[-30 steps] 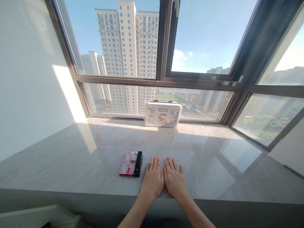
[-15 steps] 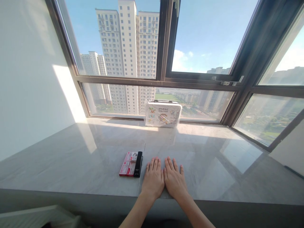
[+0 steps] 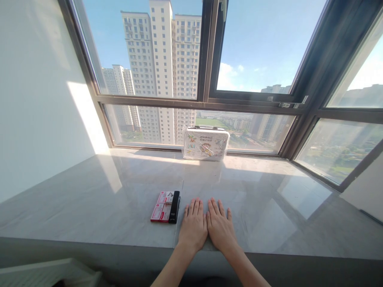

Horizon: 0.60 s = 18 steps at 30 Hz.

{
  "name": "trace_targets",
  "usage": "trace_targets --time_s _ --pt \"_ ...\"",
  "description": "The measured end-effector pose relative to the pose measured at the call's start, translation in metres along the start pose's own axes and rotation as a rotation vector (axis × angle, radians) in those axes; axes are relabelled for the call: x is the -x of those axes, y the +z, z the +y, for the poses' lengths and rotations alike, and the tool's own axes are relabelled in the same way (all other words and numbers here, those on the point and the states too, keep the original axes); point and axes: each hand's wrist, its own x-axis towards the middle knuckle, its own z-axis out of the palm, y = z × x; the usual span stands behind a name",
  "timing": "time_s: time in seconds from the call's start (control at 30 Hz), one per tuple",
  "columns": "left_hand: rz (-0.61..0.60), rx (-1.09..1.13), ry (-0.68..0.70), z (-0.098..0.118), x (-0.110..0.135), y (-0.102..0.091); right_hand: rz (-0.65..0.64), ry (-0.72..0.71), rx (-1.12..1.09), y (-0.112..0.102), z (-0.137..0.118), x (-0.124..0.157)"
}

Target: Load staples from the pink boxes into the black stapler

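My left hand lies flat, palm down, on the grey marble-look window sill, its fingers stretched toward the window. Beside it my right hand rests the same way, with the thumbs side by side. Neither hand holds anything. Just left of my left hand is a black stapler, lying lengthwise along the right side of some small red-and-white boxes. A thin dark edge shows at the stapler's right; I cannot tell what it is.
A white case with coloured pictures and a dark handle stands against the window in clear plastic. Dark window frames border the sill behind, and a white wall rises at left. A pale slatted object sits below the front edge.
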Motion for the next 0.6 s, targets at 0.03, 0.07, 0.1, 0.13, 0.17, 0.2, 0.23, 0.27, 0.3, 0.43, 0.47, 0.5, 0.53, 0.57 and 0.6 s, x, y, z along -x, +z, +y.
trace_targets --time_s 0.03,0.07,0.1,0.13,0.17,0.2,0.23,0.27,0.3,0.43,0.47,0.5,0.53,0.57,0.6 --pt "-0.002 0.003 0.000 0.0002 -0.0001 -0.0004 0.000 -0.002 0.001 0.0002 0.0001 0.0001" --pt "-0.005 0.005 -0.002 0.0003 -0.0002 -0.0008 0.000 -0.003 0.004 0.0003 0.0003 0.0002" --pt "-0.008 0.006 -0.003 0.0003 -0.0002 -0.0010 -0.002 -0.005 0.007 0.0004 0.0003 0.0004" --pt "-0.011 0.008 -0.004 0.0003 -0.0002 -0.0012 -0.003 -0.007 0.010 0.0004 0.0003 0.0006" --pt "-0.015 0.010 -0.006 0.0003 -0.0002 -0.0014 -0.004 -0.008 0.014 0.0003 0.0003 0.0007" --pt "-0.018 0.012 -0.006 0.0003 -0.0002 -0.0014 -0.005 -0.008 0.016 0.0002 0.0002 0.0008" --pt "-0.021 0.013 -0.007 0.0003 -0.0001 -0.0015 -0.005 -0.007 0.018 0.0001 0.0000 0.0009" --pt "-0.023 0.014 -0.007 0.0003 -0.0001 -0.0016 -0.006 -0.005 0.020 0.0000 -0.0002 0.0009" --pt "-0.026 0.013 -0.007 0.0002 0.0000 -0.0017 -0.007 -0.004 0.021 -0.0002 -0.0004 0.0009" --pt "-0.037 -0.004 -0.007 0.0003 0.0002 -0.0025 -0.017 0.006 0.026 -0.0006 -0.0010 0.0008" --pt "-0.041 -0.011 -0.006 0.0004 0.0003 -0.0029 -0.022 0.009 0.028 -0.0006 -0.0011 0.0008" --pt "-0.045 -0.017 -0.004 0.0005 0.0003 -0.0032 -0.027 0.012 0.031 -0.0004 -0.0011 0.0008" --pt "-0.048 -0.022 -0.003 0.0007 0.0004 -0.0036 -0.031 0.016 0.033 -0.0002 -0.0010 0.0007" --pt "-0.049 -0.025 -0.002 0.0009 0.0005 -0.0040 -0.034 0.017 0.035 0.0001 -0.0009 0.0007" --pt "-0.048 -0.026 -0.003 0.0010 0.0005 -0.0044 -0.036 0.019 0.037 0.0003 -0.0009 0.0006"
